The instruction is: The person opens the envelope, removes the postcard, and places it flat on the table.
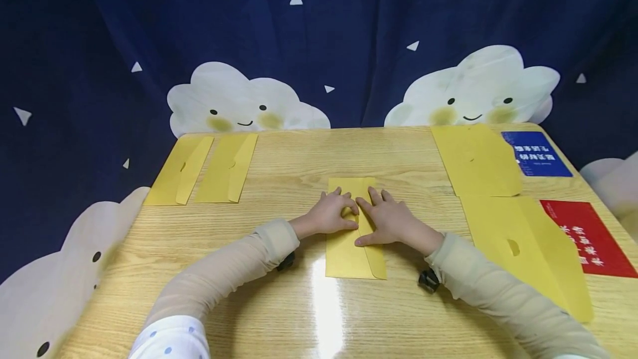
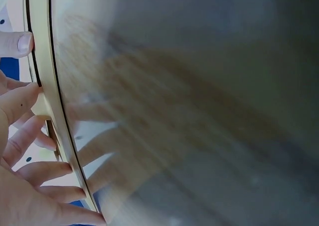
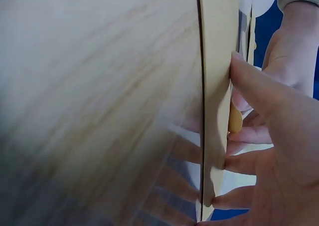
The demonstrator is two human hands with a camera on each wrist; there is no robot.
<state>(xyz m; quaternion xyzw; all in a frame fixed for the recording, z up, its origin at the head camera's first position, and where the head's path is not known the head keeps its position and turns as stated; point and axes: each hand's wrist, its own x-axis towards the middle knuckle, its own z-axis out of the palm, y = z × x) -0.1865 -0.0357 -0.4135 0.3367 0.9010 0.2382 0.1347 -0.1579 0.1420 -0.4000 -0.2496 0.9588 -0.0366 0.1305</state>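
A yellow paper envelope (image 1: 344, 259) lies on the table with its flap along the right side. My left hand (image 1: 331, 212) is on its middle, and its curled index finger and thumb pinch the flap's tab. In the right wrist view that tab (image 3: 235, 120) stands up from the paper beside the left fingers. My right hand (image 1: 391, 219) presses on the flap side with its fingers spread and straight. Both hands also show in the left wrist view, where the left hand (image 2: 30, 186) lies along the envelope's surface.
Two narrow yellow envelopes (image 1: 179, 170) lie at the back left. Two larger yellow envelopes (image 1: 478, 162) lie at the right, beside a blue card (image 1: 535, 154) and a red card (image 1: 593, 240). Beyond the wooden table (image 1: 279, 303) hangs a dark blue curtain (image 1: 349, 32) with cloud prints.
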